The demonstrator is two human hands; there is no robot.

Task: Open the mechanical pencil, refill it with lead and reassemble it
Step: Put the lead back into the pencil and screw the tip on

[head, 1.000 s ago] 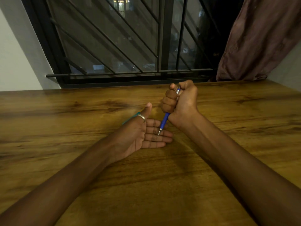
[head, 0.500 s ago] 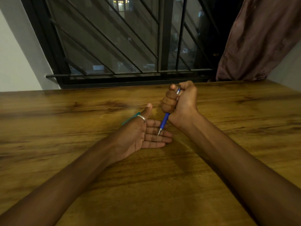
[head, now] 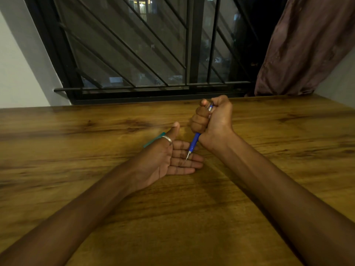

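My right hand [head: 213, 120] is closed in a fist around a blue mechanical pencil [head: 194, 144], held nearly upright with its metal tip pointing down and my thumb over its top end. The tip touches the fingers of my left hand [head: 169, 160], which lies palm up and flat on the wooden table with its fingers spread and a silver ring on the thumb. A thin teal object [head: 153, 140], perhaps a lead case, lies on the table partly hidden behind my left hand.
The wooden table [head: 172, 217] stretches wide on all sides. A barred window [head: 134, 54] runs along its far edge, with a brown curtain [head: 307, 45] at the far right.
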